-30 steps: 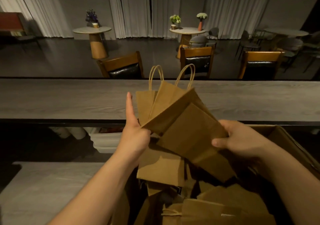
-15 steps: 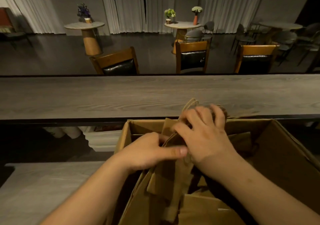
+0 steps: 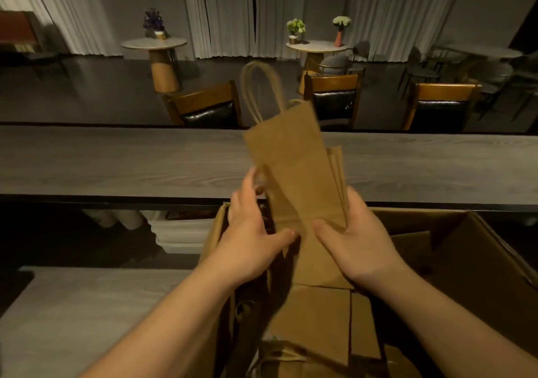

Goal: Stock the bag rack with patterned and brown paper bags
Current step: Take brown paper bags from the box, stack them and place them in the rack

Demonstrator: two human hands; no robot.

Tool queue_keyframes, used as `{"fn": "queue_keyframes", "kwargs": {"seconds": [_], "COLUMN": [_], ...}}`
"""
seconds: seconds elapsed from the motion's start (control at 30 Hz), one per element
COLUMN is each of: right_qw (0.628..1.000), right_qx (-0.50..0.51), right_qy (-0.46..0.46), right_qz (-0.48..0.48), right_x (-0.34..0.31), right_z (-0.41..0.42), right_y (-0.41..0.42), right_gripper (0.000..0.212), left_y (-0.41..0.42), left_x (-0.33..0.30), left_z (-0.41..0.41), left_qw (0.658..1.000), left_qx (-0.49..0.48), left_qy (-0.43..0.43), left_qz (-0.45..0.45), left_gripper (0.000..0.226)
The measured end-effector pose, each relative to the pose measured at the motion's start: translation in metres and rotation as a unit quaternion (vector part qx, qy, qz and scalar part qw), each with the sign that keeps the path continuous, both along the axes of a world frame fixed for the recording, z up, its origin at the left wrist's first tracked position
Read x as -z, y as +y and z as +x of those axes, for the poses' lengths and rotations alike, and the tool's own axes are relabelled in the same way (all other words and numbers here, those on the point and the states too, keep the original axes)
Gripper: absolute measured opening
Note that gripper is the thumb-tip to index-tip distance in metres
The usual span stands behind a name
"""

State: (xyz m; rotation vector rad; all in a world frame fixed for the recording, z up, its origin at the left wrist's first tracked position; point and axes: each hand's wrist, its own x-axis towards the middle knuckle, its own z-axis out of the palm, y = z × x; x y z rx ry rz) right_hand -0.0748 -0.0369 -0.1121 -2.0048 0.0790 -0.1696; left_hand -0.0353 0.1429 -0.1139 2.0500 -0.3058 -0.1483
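Fronting dim café tables, grey wood counter (image 3: 116, 162); both hands (image 3: 250, 243) (image 3: 358, 246) pinching brown bags (image 3: 294, 179).

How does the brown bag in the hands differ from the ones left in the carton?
The held brown bag stands upright above the cardboard box, handles up, gripped by left hand and right hand. The loose bags lie inside, untouched. All are folded flat.

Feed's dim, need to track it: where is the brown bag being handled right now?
Head view, centre: the brown bag is upright between left hand and right hand, above the cardboard box, before the counter.
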Motion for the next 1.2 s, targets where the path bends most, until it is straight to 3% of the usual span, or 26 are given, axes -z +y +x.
{"fn": "queue_keyframes", "kwargs": {"seconds": [0.07,0.17,0.2,0.27,0.33,0.4,0.47,0.53,0.6,0.67,0.77,0.83,0.93,1.0,1.07,1.2], "right_qw": [0.999,0.978,0.964,0.945,0.954,0.989,0.994,0.997,0.993,0.991,0.971,0.981,0.991,0.987,0.968,0.893], "right_qx": [-0.017,-0.207,-0.26,-0.305,-0.267,-0.097,0.072,0.055,-0.035,-0.018,-0.004,-0.048,-0.02,-0.002,-0.019,-0.158], "right_qy": [-0.032,0.022,0.038,0.031,-0.007,-0.063,-0.076,0.003,0.091,0.096,0.068,0.077,0.125,0.146,0.167,0.31], "right_qz": [-0.024,-0.004,-0.032,-0.111,-0.133,-0.097,-0.035,0.058,0.069,0.091,0.23,0.172,0.037,-0.074,-0.187,-0.287], "right_x": [-0.004,-0.002,-0.001,0.0,0.001,0.0,-0.005,-0.013,-0.015,-0.013,-0.014,-0.011,-0.005,0.002,0.013,0.045], "right_z": [-0.003,-0.01,-0.011,-0.011,-0.01,-0.007,-0.001,0.002,-0.001,-0.002,0.003,0.007,0.011,0.014,0.017,0.014], "right_y": [0.006,0.009,0.007,0.0,-0.001,-0.003,-0.008,-0.012,-0.007,-0.005,-0.007,-0.007,-0.007,-0.014,-0.02,-0.02], "right_gripper": [0.041,0.076,0.087,0.087,0.072,0.06,0.073,0.083,0.083,0.095,0.107,0.099,0.083,0.049,0.021,0.024], "left_y": [0.0,0.004,0.008,0.008,0.005,0.003,0.001,0.002,0.002,0.003,0.006,0.006,0.005,0.003,0.001,0.002], "left_x": [0.0,0.005,0.008,0.009,0.011,0.012,0.01,0.009,0.008,0.006,0.006,0.007,0.01,0.01,0.01,0.008], "left_z": [-0.003,-0.007,-0.005,-0.004,-0.003,0.001,0.002,0.001,-0.002,-0.003,-0.003,-0.003,-0.001,0.0,0.002,0.004], "left_qw": [0.999,0.977,0.964,0.96,0.964,0.957,0.948,0.953,0.964,0.97,0.965,0.978,0.982,0.974,0.972,0.973], "left_qx": [0.018,0.083,0.077,0.075,0.049,0.003,0.007,0.045,0.083,0.072,0.069,0.059,-0.019,-0.057,-0.07,-0.06], "left_qy": [-0.032,0.042,0.056,0.042,0.025,0.031,0.04,0.067,0.066,0.037,0.046,0.021,-0.07,-0.094,-0.096,-0.102], "left_qz": [-0.002,-0.191,-0.248,-0.266,-0.259,-0.288,-0.314,-0.293,-0.243,-0.231,-0.248,-0.198,-0.174,-0.197,-0.202,-0.197], "left_gripper": [0.083,0.095,0.09,0.068,0.05,0.037,0.04,0.045,0.042,0.045,0.049,0.044,0.04,0.038,0.037,0.037]}}
